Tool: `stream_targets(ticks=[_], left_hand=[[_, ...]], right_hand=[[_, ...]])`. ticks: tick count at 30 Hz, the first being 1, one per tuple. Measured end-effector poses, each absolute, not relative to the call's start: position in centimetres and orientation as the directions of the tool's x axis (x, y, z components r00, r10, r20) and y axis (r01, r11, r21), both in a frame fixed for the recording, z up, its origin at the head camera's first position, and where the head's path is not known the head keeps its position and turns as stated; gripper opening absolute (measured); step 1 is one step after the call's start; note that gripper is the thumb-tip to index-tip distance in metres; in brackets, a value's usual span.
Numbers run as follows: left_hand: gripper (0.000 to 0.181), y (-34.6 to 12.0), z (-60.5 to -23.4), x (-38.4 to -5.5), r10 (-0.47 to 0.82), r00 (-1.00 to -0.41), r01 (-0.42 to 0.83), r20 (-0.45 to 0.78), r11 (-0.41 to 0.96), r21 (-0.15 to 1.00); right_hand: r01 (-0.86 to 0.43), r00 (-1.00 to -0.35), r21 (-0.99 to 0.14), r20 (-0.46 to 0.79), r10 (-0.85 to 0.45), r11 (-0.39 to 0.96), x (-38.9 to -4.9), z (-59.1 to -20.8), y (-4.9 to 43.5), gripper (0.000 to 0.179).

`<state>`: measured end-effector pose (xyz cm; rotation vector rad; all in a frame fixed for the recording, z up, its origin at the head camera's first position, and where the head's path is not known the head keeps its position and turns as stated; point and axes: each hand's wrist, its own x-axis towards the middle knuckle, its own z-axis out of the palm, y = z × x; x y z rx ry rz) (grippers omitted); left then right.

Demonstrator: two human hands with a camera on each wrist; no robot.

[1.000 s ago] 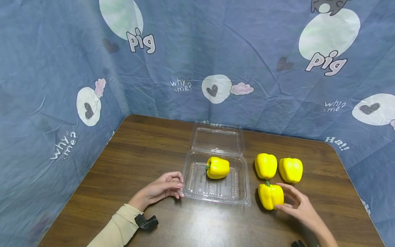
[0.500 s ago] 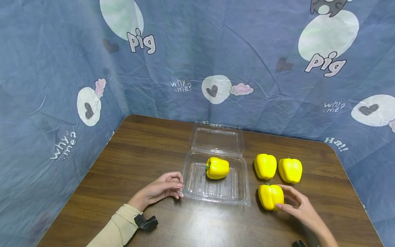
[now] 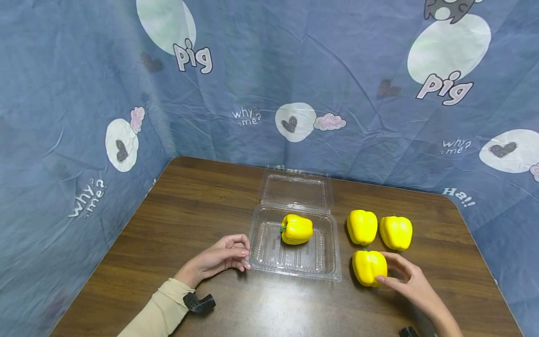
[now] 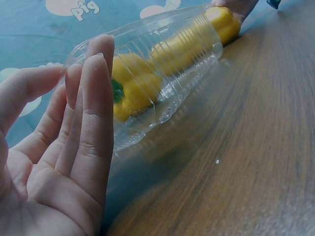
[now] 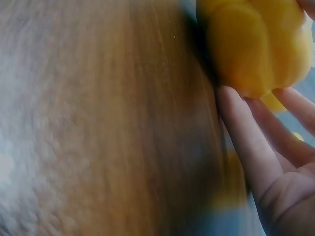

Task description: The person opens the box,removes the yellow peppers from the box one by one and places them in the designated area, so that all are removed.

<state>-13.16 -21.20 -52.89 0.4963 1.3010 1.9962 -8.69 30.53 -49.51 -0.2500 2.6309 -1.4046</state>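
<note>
My left hand (image 3: 221,256) pinches the left rim of a clear plastic clamshell container (image 3: 269,267) between thumb and fingertips; the left wrist view shows the thumb (image 4: 37,81) meeting the fingers at that edge. One yellow bell pepper (image 3: 298,229) lies on its side inside, its green stem facing left. To the right of the container, my right hand (image 3: 414,285) holds another yellow bell pepper (image 3: 367,269) by its right side. Its fingertips and thumb touch that pepper in the right wrist view, where the pepper (image 5: 251,49) fills the upper right.
Two more yellow bell peppers, a left one (image 3: 362,227) and a right one (image 3: 396,232), stand behind the held one. The container's hinged lid (image 3: 296,191) lies folded back towards the printed blue cloth (image 3: 236,154). All rest on a brown wooden table (image 3: 202,196).
Almost nothing differs. The held bell pepper has tipped very slightly, its stem showing less, while both hands and the container stay in place.
</note>
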Motion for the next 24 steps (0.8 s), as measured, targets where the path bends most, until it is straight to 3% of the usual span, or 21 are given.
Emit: stream_targets(ticks=[15,24], left_hand=[[0.012,-21.1,-52.73,-13.01,0.729,-0.684,-0.327,-0.023,-0.278,0.903],[0.011,-21.1,-52.84,-13.05,0.718,-0.694,-0.341,-0.053,-0.264,0.902]], right_hand=[[-0.106,-0.975,-0.835,-0.019,-0.222,0.54,-8.61,-49.73,30.49,0.048],[-0.199,-0.966,-0.856,0.088,-0.244,0.478,-8.64,-49.65,30.81,0.049]])
